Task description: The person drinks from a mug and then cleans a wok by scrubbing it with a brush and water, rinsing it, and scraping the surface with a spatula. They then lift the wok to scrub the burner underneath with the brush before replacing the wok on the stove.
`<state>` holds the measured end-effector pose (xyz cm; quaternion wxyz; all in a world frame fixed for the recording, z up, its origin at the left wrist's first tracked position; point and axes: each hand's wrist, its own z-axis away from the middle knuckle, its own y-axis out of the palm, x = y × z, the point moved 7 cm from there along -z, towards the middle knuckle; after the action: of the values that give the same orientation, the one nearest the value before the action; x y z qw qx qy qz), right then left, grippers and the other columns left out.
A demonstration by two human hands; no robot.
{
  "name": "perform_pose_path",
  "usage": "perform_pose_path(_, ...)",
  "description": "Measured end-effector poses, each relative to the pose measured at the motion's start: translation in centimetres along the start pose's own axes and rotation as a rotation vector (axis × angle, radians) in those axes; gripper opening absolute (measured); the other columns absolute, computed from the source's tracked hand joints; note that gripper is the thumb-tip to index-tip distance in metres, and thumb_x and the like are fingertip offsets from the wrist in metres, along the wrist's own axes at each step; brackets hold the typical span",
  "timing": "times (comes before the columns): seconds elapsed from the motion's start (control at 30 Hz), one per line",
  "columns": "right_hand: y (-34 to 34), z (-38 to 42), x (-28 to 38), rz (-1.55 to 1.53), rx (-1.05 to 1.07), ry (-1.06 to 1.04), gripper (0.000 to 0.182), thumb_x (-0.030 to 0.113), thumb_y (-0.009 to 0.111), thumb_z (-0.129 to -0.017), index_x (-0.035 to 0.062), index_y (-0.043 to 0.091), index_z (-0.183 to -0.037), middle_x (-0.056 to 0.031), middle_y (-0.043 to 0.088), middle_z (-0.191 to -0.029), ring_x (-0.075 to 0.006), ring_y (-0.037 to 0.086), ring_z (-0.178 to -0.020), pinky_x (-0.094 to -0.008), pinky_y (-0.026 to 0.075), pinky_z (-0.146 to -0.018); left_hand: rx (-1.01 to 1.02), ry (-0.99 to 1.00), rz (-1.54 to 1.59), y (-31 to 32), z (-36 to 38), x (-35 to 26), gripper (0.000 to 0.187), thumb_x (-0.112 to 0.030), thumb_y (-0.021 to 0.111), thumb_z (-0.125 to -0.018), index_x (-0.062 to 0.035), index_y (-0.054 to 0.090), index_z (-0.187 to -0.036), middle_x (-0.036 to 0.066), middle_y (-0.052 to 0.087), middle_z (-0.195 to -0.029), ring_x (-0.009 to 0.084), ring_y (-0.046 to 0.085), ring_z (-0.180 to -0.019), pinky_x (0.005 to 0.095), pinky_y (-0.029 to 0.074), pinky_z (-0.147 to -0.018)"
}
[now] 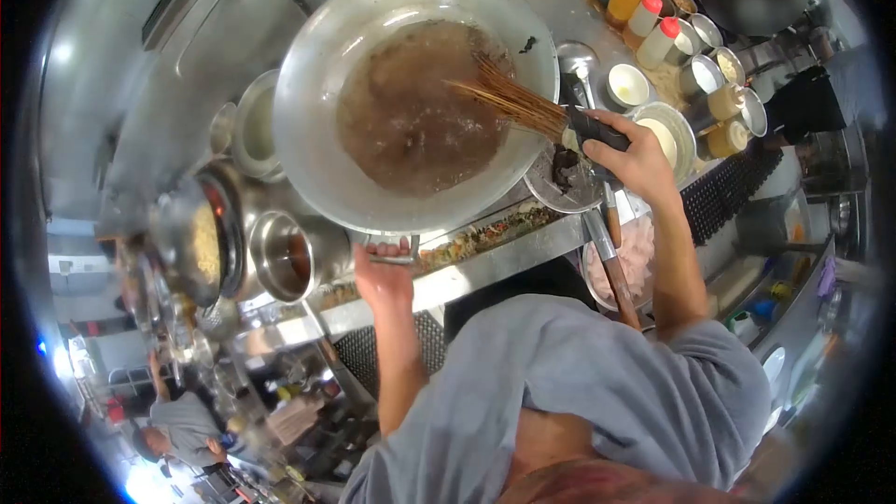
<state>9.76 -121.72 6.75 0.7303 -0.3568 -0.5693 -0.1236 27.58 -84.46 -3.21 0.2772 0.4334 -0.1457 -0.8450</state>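
A large metal wok [313, 121] fills the upper middle of the head view, with murky brown water [411, 121] in its bowl. My right hand [642, 157] is closed around the dark wrapped handle of a bamboo wok brush [518, 103]. The brush's bristles reach over the wok's right rim, and their tips overlap the water. At the near side of the wok, my left hand [383, 271] has its fingers wrapped round the metal loop handle [413, 250] just below the rim.
Squeeze bottles [644, 19] and small bowls of ingredients [705, 75] line the upper right. A bowl of pale pink pieces [630, 261] sits near my right forearm. A steel pot [280, 257] stands left of my left hand. Another person [187, 429] is at lower left.
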Motion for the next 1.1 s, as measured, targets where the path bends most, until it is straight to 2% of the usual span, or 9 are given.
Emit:
perform_pose_path(0.03,0.1,0.5,-0.1,0.000,-0.017,0.000,0.051,0.027,0.075,-0.079,0.0034,0.067,-0.123,-0.0128,0.074,-0.092,-0.0187,0.070,-0.083,-0.0309,0.053,-0.081,0.015,-0.006,-0.004,-0.6,-1.1,-0.1,0.033,-0.037,0.047,-0.104,-0.0067,0.042,-0.092,0.002,0.046,-0.073,0.0142,0.044,-0.065,0.0334,0.044,-0.065)
perform_pose_path(0.1,0.4,1.3,-0.4,0.274,-0.044,0.015,0.051,0.024,0.076,-0.079,0.0031,0.066,-0.124,-0.0129,0.074,-0.093,-0.0180,0.070,-0.082,-0.0307,0.053,-0.081,0.026,0.026,-0.038,-1.1,-3.1,-0.5,0.035,-0.036,0.045,-0.105,-0.0095,0.040,-0.084,-0.002,0.035,-0.061,0.0119,0.029,-0.051,0.0296,0.031,-0.048)
perform_pose_path(0.13,0.5,2.1,-0.2,0.278,-0.062,0.012,0.051,0.024,0.076,-0.079,0.0031,0.066,-0.124,-0.0129,0.074,-0.093,-0.0180,0.070,-0.082,-0.0307,0.053,-0.081,0.043,0.020,-0.037,-1.2,-4.1,-1.1,0.035,-0.036,0.045,-0.105,-0.0095,0.040,-0.084,-0.002,0.035,-0.061,0.0119,0.029,-0.051,0.0296,0.031,-0.048)
perform_pose_path(0.2,1.6,3.9,-0.2,0.066,-0.088,0.031,0.051,0.022,0.076,-0.078,0.0033,0.066,-0.124,-0.0107,0.073,-0.094,-0.0161,0.068,-0.082,-0.0297,0.053,-0.080,0.072,0.204,-0.155,-1.5,-5.9,-4.3,0.037,-0.034,0.044,-0.106,-0.0115,0.040,-0.078,-0.003,0.030,-0.054,0.0106,0.024,-0.045,0.0297,0.019,-0.042)
perform_pose_path(0.37,7.0,8.8,-2.6,-0.134,-0.307,0.079,0.049,0.021,0.076,-0.082,0.0001,0.065,-0.125,-0.0076,0.072,-0.096,-0.0095,0.064,-0.078,-0.0245,0.052,-0.071,0.160,0.335,-0.285,0.2,-10.8,-12.4,0.039,-0.030,0.047,-0.105,-0.0125,0.041,-0.070,0.000,0.034,-0.053,0.0120,0.030,-0.043,0.0289,0.024,-0.039)
perform_pose_path(0.63,16.2,15.7,-3.7,-0.224,-0.433,0.175,0.047,0.021,0.077,-0.084,0.0003,0.065,-0.125,-0.0050,0.070,-0.094,-0.0092,0.063,-0.078,-0.0248,0.051,-0.071,0.421,0.453,-0.515,6.7,-15.7,-23.0,0.036,-0.028,0.054,-0.103,-0.0108,0.044,-0.072,-0.003,0.036,-0.057,0.0100,0.033,-0.045,0.0275,0.025,-0.038)
perform_pose_path(0.93,19.3,16.5,-5.3,-0.159,-0.440,0.079,0.051,0.033,0.073,-0.082,0.0083,0.065,-0.126,-0.0115,0.072,-0.086,-0.0175,0.069,-0.076,-0.0310,0.054,-0.073,0.517,0.414,-0.550,8.6,-17.1,-23.9,0.028,-0.025,0.056,-0.102,-0.0077,0.049,-0.081,-0.002,0.038,-0.063,0.0091,0.034,-0.048,0.0264,0.025,-0.040)
perform_pose_path(1.03,19.6,16.7,-5.0,-0.083,-0.328,0.199,0.056,0.040,0.070,-0.080,0.0097,0.064,-0.128,-0.0162,0.073,-0.089,-0.0269,0.072,-0.080,-0.0365,0.055,-0.075,0.564,0.423,-0.620,8.4,-20.7,-24.8,0.026,-0.025,0.057,-0.101,-0.0077,0.051,-0.082,-0.003,0.038,-0.063,0.0083,0.035,-0.049,0.0257,0.026,-0.041)
perform_pose_path(1.1,19.7,16.8,-4.1,-0.012,-0.357,0.158,0.056,0.041,0.068,-0.080,0.0111,0.063,-0.128,-0.0195,0.072,-0.092,-0.0340,0.072,-0.085,-0.0417,0.054,-0.078,0.610,0.453,-0.627,9.2,-21.9,-24.9,0.025,-0.026,0.056,-0.102,-0.0079,0.052,-0.084,-0.003,0.039,-0.064,0.0081,0.035,-0.050,0.0257,0.027,-0.042)
